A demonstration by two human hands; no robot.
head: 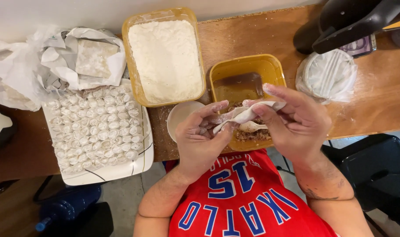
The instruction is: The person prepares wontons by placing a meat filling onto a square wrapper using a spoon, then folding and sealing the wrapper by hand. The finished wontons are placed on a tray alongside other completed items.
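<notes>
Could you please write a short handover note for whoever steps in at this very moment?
Left hand and right hand together pinch one dumpling wrapper over the small yellow tub of filling.
Done: white tray packed with folded dumplings.
Left: this wrapper is not yet sealed; filling remains. Flour tub and loose wrappers sit behind the tray.

Wrapper [248,113] between both hands over meat tub [235,70], flour tub [165,57] left of it, dumpling tray [145,149] further left, small dish [180,115] between tray and meat tub, paper wrappers [94,55] behind tray.
</notes>
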